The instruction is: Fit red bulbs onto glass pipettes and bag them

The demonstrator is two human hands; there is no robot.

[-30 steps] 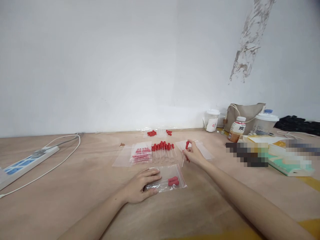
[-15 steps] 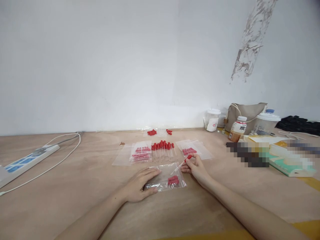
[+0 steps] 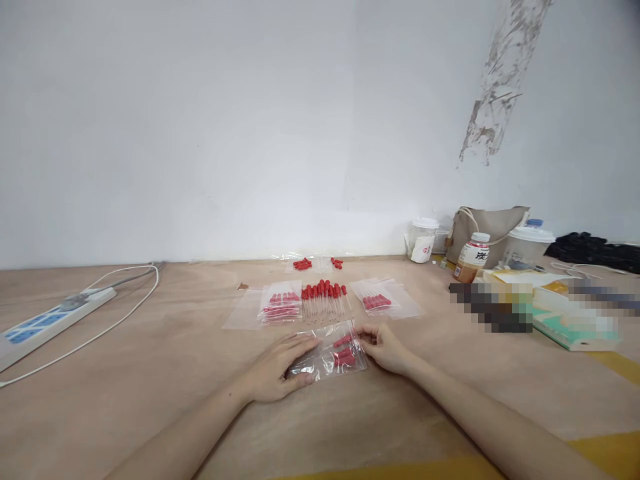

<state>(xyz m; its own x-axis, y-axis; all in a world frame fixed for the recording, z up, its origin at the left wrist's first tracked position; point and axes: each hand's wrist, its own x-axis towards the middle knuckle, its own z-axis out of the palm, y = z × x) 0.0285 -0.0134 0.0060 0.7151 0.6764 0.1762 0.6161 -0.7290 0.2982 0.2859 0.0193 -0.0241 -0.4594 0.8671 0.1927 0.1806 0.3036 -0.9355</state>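
Note:
A clear zip bag (image 3: 320,363) lies on the table with several red-bulbed droppers (image 3: 345,358) inside, their bulbs towards the right end. My left hand (image 3: 280,365) lies over the bag's left end, fingers stretched out and thumb apart, pressing on it. At the bag's right end, where the red-lined opening is, my right hand (image 3: 383,345) has its fingers bent and pinched at the edge. Its fingertips are partly hidden. Just beyond the bag is a row of loose droppers (image 3: 325,300) with red bulbs pointing away from me.
Filled bags lie in a stack (image 3: 281,303) on the left and another group (image 3: 385,300) on the right. Loose red bulbs (image 3: 303,265) sit near the wall. A power strip (image 3: 55,323) is far left; a drink bottle (image 3: 471,259), lidded cup (image 3: 423,241) and grey bag (image 3: 487,230) stand right.
The dropper that my right hand held at the opening is now inside the bag, beside the others. My right hand has moved slightly down to the bag's edge. My left hand stays put.

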